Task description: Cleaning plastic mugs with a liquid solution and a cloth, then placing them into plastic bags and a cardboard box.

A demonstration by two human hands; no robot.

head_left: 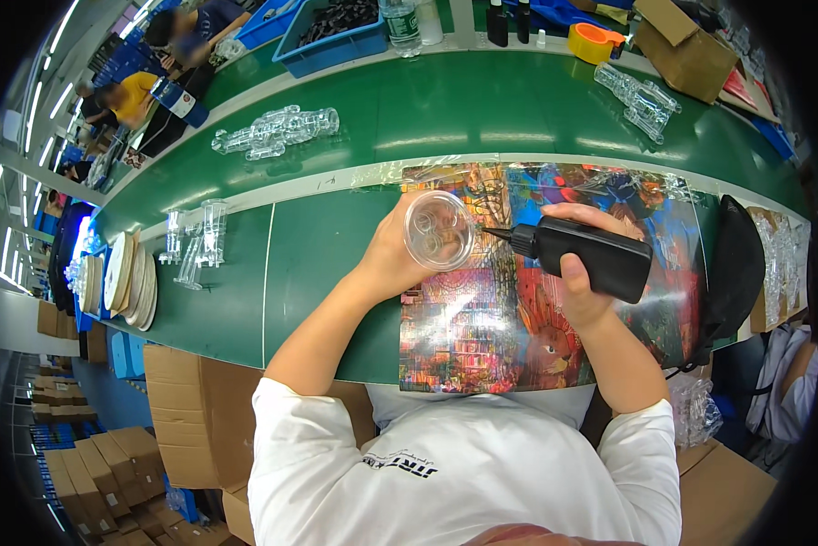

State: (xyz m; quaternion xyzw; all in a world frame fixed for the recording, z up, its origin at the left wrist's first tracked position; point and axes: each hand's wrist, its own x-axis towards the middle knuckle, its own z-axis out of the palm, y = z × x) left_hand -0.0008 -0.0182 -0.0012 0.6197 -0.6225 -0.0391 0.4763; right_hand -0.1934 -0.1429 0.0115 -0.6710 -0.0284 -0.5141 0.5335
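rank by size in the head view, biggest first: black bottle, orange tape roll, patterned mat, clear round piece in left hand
1. Patterned mat
2. Black bottle
3. Clear round piece
4. Orange tape roll, though being farther off may shrink it

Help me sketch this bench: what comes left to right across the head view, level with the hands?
Pale reels, clear plastic pieces, clear round-rimmed part in left hand, black bottle in right hand, black fabric item, cardboard box.

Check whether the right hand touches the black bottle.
Touching. The head view shows the right hand wrapped around the bottle, its thumb against the near side.
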